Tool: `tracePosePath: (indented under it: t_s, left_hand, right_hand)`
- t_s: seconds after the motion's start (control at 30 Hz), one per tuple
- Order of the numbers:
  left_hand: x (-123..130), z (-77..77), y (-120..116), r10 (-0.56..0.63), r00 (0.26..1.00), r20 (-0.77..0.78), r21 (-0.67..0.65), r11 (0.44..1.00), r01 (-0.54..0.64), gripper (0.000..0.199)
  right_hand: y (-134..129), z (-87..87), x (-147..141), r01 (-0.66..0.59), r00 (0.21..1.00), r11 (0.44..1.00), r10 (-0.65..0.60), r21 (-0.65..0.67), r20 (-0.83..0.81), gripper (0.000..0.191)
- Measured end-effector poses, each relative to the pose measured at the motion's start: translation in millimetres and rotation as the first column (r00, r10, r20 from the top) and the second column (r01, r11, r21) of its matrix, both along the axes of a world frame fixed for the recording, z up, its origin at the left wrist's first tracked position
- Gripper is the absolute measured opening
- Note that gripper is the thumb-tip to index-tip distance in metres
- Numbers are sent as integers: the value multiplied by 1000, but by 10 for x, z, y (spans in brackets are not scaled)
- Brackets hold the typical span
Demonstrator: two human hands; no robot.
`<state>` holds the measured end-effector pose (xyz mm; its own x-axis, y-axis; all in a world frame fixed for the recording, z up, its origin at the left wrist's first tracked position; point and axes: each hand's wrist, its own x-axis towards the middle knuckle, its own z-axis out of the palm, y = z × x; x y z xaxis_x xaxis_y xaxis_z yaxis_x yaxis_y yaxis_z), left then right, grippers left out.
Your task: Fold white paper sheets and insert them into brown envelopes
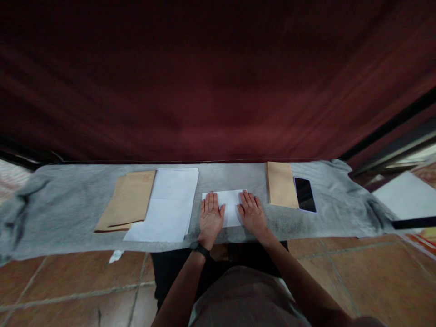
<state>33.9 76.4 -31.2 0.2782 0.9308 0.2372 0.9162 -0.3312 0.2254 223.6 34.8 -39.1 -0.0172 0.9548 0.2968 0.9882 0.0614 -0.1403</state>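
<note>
A small white folded sheet of paper (230,210) lies flat on the grey cloth in front of me. My left hand (211,218) rests palm down on its left end, fingers stretched out and pointing away from me. On the right end lies my right hand (252,213), also flat with its fingers extended. Neither hand grips anything. Between them the middle of the paper shows; its ends are partly covered by my hands.
Grey cloth (78,200) covers the long narrow table. To the left are larger white sheets (168,204) and brown envelopes (131,197). At the right sit a stack of brown envelopes (282,184) and a phone (305,195). A dark red curtain (211,91) hangs behind.
</note>
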Motion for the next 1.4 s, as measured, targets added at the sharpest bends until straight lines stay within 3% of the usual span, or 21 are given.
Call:
tracePosePath:
  t_s: [0.23,0.37,0.6,0.83,0.9,1.03,1.1,1.23,1.4]
  left_hand:
    - [-134,9,-66,22,1000,11,31,999,-22,65]
    - [-110,26,-69,24,1000,14,35,999,-25,68]
    - [-113,30,-76,21,999,-28,18,1000,-21,68]
    - [-111,85,-76,28,1000,-9,19,999,-28,66]
    - [-102,118,-100,-12,1000,-7,22,1000,12,61]
    - [-56,160,-217,-302,953,9,-39,952,303,51]
    - [-26,168,-265,-385,923,10,-67,920,385,50]
    - [27,179,-215,-347,938,-13,-79,935,345,52]
    - [102,163,29,-309,949,-59,-112,947,301,57]
  right_hand:
    - [5,-3,10,2,1000,1000,-1,6,-12,56]
    - [21,80,-138,50,998,998,-49,26,-42,54]
    - [-291,171,-587,-196,977,979,190,-51,-100,50]
    - [-639,150,-418,-304,950,951,297,-65,-99,49]
    - [-657,142,-388,-324,942,945,318,-44,-112,47]
    - [-648,80,-406,-313,938,949,314,33,-145,41]
    - [-643,52,-421,-311,937,949,315,54,-151,37]
    - [-643,48,-420,-307,938,950,313,64,-151,38]
    - [-645,82,-405,-309,939,950,312,47,-145,41]
